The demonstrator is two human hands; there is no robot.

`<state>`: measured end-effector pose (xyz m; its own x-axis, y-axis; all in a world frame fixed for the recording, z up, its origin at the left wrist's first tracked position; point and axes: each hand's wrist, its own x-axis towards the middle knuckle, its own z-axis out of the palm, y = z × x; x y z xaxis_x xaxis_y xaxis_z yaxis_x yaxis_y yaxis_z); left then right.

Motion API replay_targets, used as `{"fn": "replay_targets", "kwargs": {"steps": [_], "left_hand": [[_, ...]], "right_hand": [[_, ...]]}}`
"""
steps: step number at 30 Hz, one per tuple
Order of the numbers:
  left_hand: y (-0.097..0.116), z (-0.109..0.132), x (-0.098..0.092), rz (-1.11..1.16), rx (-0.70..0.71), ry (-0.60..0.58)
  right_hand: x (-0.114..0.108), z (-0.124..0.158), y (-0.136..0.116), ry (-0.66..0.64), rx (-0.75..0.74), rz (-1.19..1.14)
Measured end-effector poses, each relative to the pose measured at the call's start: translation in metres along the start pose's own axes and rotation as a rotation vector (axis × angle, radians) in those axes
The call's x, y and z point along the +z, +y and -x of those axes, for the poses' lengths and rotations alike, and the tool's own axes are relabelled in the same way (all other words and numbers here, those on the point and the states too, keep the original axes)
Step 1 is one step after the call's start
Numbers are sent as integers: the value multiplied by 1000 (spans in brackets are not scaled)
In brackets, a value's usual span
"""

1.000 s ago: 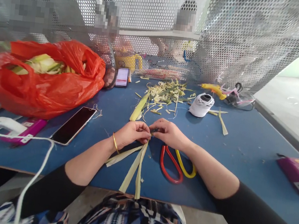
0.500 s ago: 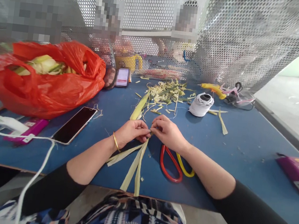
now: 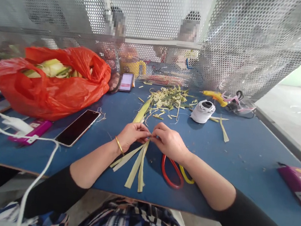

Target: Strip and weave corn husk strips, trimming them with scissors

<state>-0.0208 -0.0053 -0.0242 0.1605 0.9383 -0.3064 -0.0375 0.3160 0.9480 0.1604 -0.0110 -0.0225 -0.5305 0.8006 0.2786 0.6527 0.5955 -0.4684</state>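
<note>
My left hand (image 3: 133, 135), a gold bangle at its wrist, pinches the gathered top of several pale corn husk strips (image 3: 135, 169). Their loose ends fan out toward the table's front edge. Against its fingertips my right hand (image 3: 170, 143) is pinched at the same gathered end; whether thread lies between the fingers is too small to tell. Partly under the right hand and forearm are a red handle loop (image 3: 170, 178) and a yellow handle loop (image 3: 187, 176), probably scissors, their blades hidden. Just beyond the left hand lies a longer green-yellow husk piece (image 3: 142, 112).
Husk scraps (image 3: 170, 98) lie heaped ahead, left of a white thread spool (image 3: 202, 111). At left are a red plastic bag (image 3: 75, 82) of husks, a phone (image 3: 78, 128) and a white cable (image 3: 48, 165). A yellow glue gun (image 3: 216, 97) and purple power strip (image 3: 298, 182) are at right.
Both hands stay pinched together at the top of the husk strips, with small finger shifts. The camera view has tilted slightly, so the table contents appear a little lower and further right.
</note>
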Motion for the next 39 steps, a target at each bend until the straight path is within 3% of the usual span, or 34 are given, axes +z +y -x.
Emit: {"fn": "replay_targets", "kwargs": {"steps": [8,12,20,25,33,39], "left_hand": [[3,1,-4,-147,98,-24],[1,-1,-5,-169,141,-56],[-2,-4,-5,-362,390,-7],[-4,-4,-7,-443,470,-10],[-11,1,-2,-769,692,218],[-20,-1,0,-790,822,311]], "right_hand": [[1,-5,4,58,208,-424],[6,-5,8,-1,150,-353],[8,-4,10,44,117,-298],[8,-5,11,91,134,-360],[11,-4,7,107,123,-404],[15,-5,8,118,249,-540]]}}
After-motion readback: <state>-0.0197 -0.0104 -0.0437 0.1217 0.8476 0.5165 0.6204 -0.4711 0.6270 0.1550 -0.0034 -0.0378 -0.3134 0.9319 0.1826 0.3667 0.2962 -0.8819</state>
